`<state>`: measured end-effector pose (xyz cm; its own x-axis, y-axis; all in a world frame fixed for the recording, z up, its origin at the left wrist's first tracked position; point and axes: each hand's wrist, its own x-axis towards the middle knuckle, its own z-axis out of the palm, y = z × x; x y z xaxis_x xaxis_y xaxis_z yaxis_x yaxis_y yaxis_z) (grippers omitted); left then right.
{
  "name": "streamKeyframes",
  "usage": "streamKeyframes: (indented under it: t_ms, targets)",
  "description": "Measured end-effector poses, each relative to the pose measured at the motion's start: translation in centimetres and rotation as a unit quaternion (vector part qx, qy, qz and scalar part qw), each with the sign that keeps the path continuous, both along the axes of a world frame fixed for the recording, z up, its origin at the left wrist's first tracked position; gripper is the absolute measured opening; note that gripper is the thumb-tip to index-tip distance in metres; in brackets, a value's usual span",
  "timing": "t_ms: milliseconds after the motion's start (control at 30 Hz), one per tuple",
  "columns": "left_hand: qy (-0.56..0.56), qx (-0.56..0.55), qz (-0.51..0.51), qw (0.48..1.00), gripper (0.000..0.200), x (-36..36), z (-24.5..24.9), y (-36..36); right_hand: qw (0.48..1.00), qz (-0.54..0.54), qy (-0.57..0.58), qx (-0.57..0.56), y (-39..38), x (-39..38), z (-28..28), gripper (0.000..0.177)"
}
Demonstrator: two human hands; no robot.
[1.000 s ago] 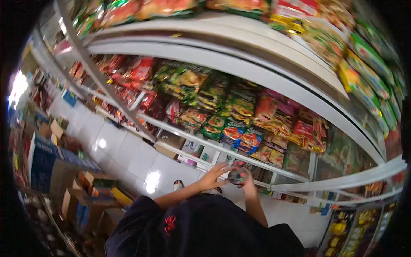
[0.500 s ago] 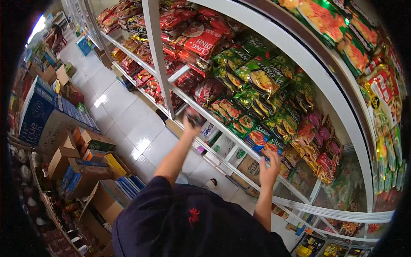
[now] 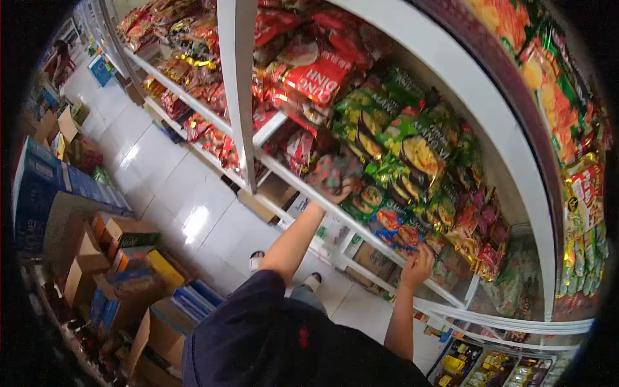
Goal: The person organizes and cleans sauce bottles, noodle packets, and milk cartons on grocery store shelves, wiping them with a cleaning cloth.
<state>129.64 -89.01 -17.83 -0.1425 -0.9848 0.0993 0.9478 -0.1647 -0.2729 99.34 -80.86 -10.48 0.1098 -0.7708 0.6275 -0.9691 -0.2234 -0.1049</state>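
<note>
My left hand (image 3: 343,192) reaches over the white front rail (image 3: 361,220) of a glass-sided shelf. It grips a crumpled dark cloth (image 3: 334,173) with red patches, blurred by motion, at the edge of the noodle packs. Just behind the cloth lie green noodle packs (image 3: 412,151), with red packs (image 3: 313,74) farther left. Near the rail's right part, my right hand (image 3: 419,266) has loosely bent fingers and holds nothing visible. Its fingertips are close to blue-and-red noodle packs (image 3: 396,226).
A white upright post (image 3: 237,97) divides the shelf at left. More packs (image 3: 583,200) stand above at right. Cardboard boxes (image 3: 129,290) crowd the tiled floor (image 3: 193,213) on the left. Bottles (image 3: 454,364) fill crates at lower right.
My left hand has moved right with the cloth, from beside the post to over the rail by the packs. My right hand has shifted slightly down and right, its fingers more bent.
</note>
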Motion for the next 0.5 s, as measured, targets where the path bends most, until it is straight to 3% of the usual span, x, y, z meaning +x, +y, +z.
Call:
streamKeyframes:
  t_ms: [33, 67, 100, 133, 167, 200, 233, 300, 367, 400, 433, 500]
  targets:
    - [0.059, -0.148, -0.039, 0.986, 0.059, 1.5, -5.0, -2.3, 1.0, 0.009, 0.008, -0.018, -0.2, -0.2, 0.0, 0.02]
    - [-0.028, -0.03, -0.125, 0.991, 0.028, 4.8, -8.5, -3.7, 1.0, -0.016, -0.015, 0.007, -0.1, 0.1, 0.0, 0.022]
    - [0.054, -0.109, 0.002, 0.993, 0.029, 6.9, -7.1, -3.9, 0.999, -0.027, -0.018, -0.005, -0.1, 0.1, 0.2, 0.022]
    - [-0.024, -0.007, 0.182, 0.983, 0.031, 9.3, -7.1, -3.9, 1.0, -0.017, -0.012, -0.013, -0.2, 0.3, 0.2, 0.022]
    - [0.048, -0.087, 0.13, 0.987, 0.034, 11.5, -9.0, -3.2, 1.0, -0.007, -0.008, -0.021, -0.1, 0.4, 0.3, 0.023]
    - [0.015, -0.108, 0.179, 0.978, 0.036, 12.4, -5.2, -2.2, 1.0, -0.013, -0.016, -0.008, -0.1, 0.5, 0.3, 0.023]
    - [0.028, -0.057, 0.142, 0.988, 0.029, 12.3, -5.5, -2.3, 0.999, -0.022, -0.022, -0.016, -0.2, 0.5, 0.3, 0.023]
    - [0.168, -0.133, 0.084, 0.973, 0.021, 10.7, -5.9, -3.0, 0.999, -0.011, -0.041, 0.015, -0.1, 0.5, 0.3, 0.024]
    - [0.211, 0.063, 0.059, 0.974, 0.015, 8.8, -3.8, -2.5, 0.999, -0.023, -0.043, 0.013, 0.1, 0.9, 0.6, 0.025]
    - [0.229, -0.053, 0.003, 0.972, 0.027, 7.8, -10.0, -5.2, 0.999, -0.023, -0.038, 0.015, 0.3, 0.9, 0.8, 0.027]
    - [0.228, -0.052, -0.007, 0.972, 0.027, 6.9, -10.0, -5.3, 0.999, -0.033, -0.041, 0.014, 0.5, 0.8, 0.9, 0.027]
    - [0.299, 0.18, -0.099, 0.932, 0.03, 4.4, -8.8, -5.9, 0.999, -0.031, -0.003, -0.01, 0.3, 0.8, 0.8, 0.02]
